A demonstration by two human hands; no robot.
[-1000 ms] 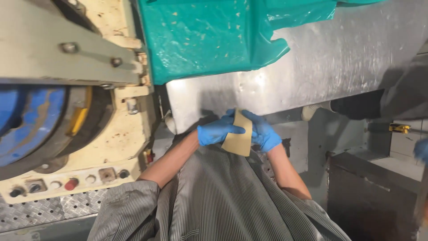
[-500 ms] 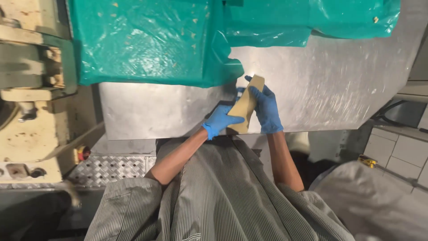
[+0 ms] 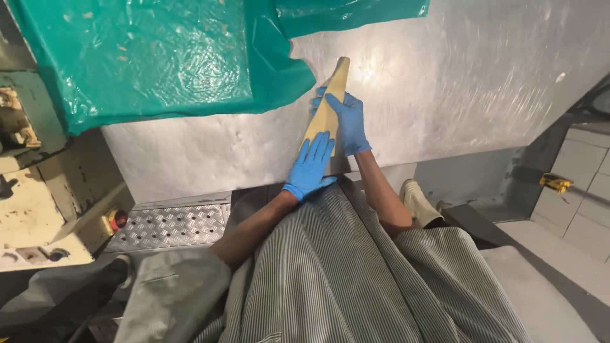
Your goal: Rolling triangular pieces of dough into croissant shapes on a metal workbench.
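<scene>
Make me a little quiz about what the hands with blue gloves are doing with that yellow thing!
1. True or false: the left hand lies flat on the near end of the long tan piece.
2. What colour is the plastic sheet beside the piece? A red, B green, C white.
3. Fill in: the piece lies on a dusty ____ metal table.

Key
1. True. The right hand grips the piece farther up, along its side.
2. B. The sheet covers the table's far left part, and its edge comes close to the piece.
3. Grey. The piece narrows toward its far tip.
</scene>
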